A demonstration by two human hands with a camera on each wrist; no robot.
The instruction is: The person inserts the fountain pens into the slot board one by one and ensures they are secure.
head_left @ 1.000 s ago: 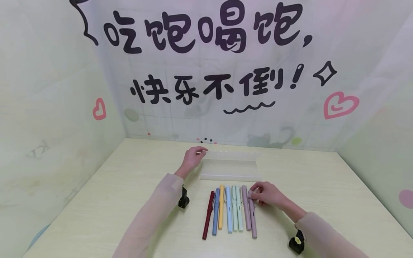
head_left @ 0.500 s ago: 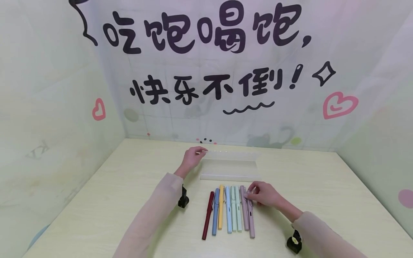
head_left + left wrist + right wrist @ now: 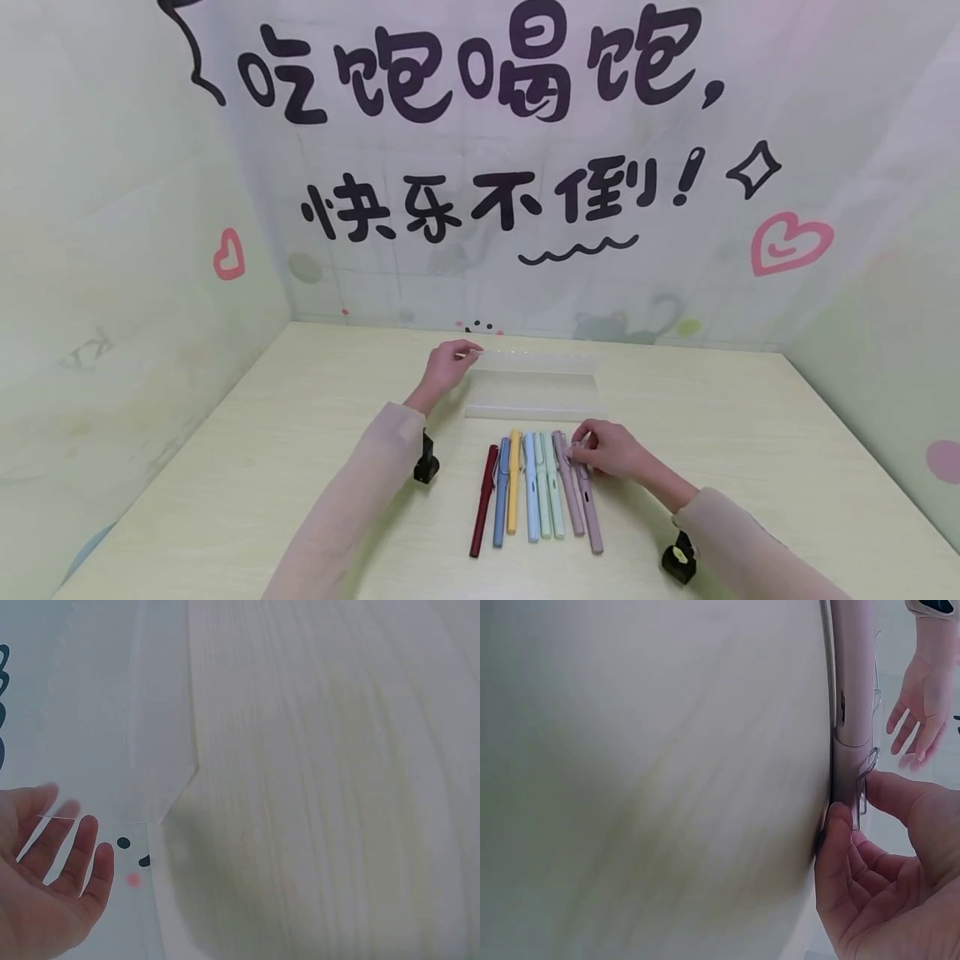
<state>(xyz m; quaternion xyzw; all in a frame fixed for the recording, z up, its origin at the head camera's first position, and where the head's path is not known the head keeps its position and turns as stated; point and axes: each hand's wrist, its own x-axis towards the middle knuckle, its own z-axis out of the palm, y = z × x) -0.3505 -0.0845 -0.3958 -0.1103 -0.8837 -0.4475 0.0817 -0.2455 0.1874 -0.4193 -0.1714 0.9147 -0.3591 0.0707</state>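
Note:
A clear plastic case point(image 3: 536, 412) lies at the back of the table, its lid point(image 3: 538, 362) raised. My left hand point(image 3: 446, 368) pinches the lid's left edge between thumb and fingertips; the left wrist view shows the fingers partly through the clear lid point(image 3: 90, 742). My right hand point(image 3: 613, 451) pinches the clip end of the rightmost mauve pen point(image 3: 590, 512). Seen from the right wrist, the thumb is by its wire clip and the fingers curl under the cap end point(image 3: 849, 761). Another mauve pen point(image 3: 573, 504) lies just left of it, their capped ends close together.
Left of the mauve pens lie two pale green pens point(image 3: 557, 504), a light blue pen point(image 3: 532, 500), a yellow pen point(image 3: 513, 492), a blue pen point(image 3: 500, 508) and a dark red pen point(image 3: 482, 512). A printed cloth point(image 3: 450, 283) hangs behind the table.
My right hand has shifted slightly left, taking the capped end of the rightmost mauve pen along. Its lower end now slants right, and the neighbouring mauve pen tilts likewise. The left hand stays put.

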